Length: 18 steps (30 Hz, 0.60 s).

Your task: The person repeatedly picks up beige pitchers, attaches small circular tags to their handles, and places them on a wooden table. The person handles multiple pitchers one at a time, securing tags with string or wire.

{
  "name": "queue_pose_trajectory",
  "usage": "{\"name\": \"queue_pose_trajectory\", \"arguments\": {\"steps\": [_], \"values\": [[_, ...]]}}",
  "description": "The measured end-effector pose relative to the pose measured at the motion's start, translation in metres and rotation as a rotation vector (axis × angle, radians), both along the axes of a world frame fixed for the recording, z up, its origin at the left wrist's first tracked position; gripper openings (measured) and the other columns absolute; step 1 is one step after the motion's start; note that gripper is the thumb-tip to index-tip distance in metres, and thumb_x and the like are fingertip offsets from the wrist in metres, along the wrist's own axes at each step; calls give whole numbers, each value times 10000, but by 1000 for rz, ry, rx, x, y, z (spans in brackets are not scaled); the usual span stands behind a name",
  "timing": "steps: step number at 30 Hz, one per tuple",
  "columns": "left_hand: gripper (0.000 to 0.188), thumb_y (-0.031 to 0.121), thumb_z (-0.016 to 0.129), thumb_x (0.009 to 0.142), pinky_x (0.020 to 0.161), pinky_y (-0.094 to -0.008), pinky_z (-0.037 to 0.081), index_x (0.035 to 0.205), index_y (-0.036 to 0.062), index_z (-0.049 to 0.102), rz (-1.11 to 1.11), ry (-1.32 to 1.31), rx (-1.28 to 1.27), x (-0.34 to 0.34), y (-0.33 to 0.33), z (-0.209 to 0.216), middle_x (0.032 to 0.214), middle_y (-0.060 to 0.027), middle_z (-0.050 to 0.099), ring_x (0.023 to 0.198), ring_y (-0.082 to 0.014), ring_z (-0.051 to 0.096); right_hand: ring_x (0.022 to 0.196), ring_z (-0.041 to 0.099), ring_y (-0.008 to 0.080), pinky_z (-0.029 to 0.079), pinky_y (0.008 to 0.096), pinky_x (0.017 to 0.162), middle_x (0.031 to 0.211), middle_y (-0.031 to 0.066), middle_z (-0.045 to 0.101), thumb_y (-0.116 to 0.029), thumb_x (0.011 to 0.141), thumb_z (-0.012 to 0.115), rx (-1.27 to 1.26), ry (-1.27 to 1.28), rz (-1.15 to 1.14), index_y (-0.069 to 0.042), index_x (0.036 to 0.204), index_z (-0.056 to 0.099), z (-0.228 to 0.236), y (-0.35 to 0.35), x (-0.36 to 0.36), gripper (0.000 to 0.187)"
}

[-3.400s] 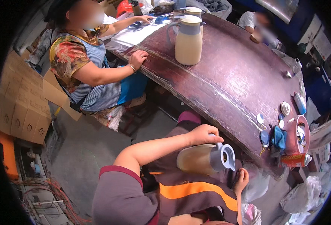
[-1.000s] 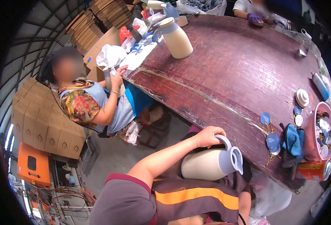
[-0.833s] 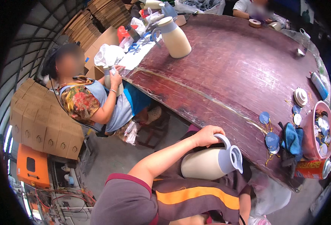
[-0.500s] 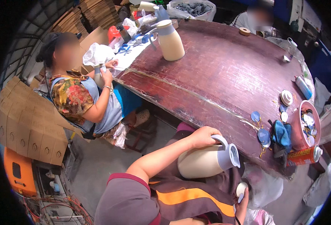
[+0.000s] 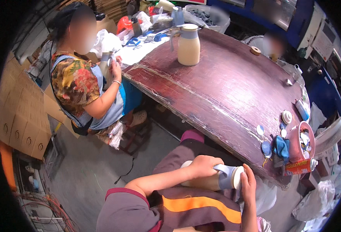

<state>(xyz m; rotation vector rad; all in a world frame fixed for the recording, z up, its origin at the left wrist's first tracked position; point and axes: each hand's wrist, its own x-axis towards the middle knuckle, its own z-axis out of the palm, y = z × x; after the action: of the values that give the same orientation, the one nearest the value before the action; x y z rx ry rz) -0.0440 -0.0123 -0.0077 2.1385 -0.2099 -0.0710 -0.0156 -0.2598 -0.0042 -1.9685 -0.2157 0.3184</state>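
A cream jug [image 5: 206,183] with a blue-grey collar lies on its side across my lap, its mouth to the right. My left hand [image 5: 204,167] is closed round its blue-grey handle [image 5: 224,169]. At the mouth, a round cream lid [image 5: 238,176] sits against the collar. My right hand [image 5: 248,181] presses that lid with its fingers; its thumb is hidden. A second cream jug [image 5: 188,50], lidded, stands upright on the far part of the table.
The dark red table [image 5: 224,89] reaches away ahead. Its right end bears a pink bucket [image 5: 296,149] of small parts, a blue cloth [image 5: 281,147], an orange-red can [image 5: 298,167] and loose discs. On the left a seated co-worker [image 5: 77,85] holds another jug, beside cardboard boxes [image 5: 23,116].
My right hand has come up from my lap with the lid and set it against the jug's mouth. The jug has tipped flatter and lower. The view has shifted.
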Motion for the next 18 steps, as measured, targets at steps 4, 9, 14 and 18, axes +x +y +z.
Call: {"name": "queue_pose_trajectory", "arguments": {"steps": [4,9,14,18], "values": [[334,166,611,706,734,-399,518,1035,126,654,3,-73,24,-10,-1,-1,931,-127,678,859,-315,651,1294,398,351,347,402,1056,1393,206,400,-299,768,701,-521,-245,156,-62,1385,382,49,36,-28,733],[331,156,627,709,750,-379,521,1037,120,655,-26,-181,-47,-17,-4,-4,961,-122,676,877,-310,650,1264,419,372,355,413,1041,1376,211,407,-267,714,749,-370,-195,-106,-77,1413,326,23,39,-45,839],[323,106,624,694,754,-374,517,1016,99,657,-98,-187,-43,-11,23,-2,952,-118,676,878,-302,650,1162,483,377,398,438,973,1273,205,475,-327,670,767,-278,-459,17,-65,1306,466,20,43,-46,751],[229,165,666,776,737,-363,504,987,77,665,-48,-137,-26,21,41,12,879,-131,665,831,-288,647,1043,540,372,451,455,873,1190,197,519,-388,622,797,-295,-755,324,-101,1207,567,45,55,-37,691]]}}
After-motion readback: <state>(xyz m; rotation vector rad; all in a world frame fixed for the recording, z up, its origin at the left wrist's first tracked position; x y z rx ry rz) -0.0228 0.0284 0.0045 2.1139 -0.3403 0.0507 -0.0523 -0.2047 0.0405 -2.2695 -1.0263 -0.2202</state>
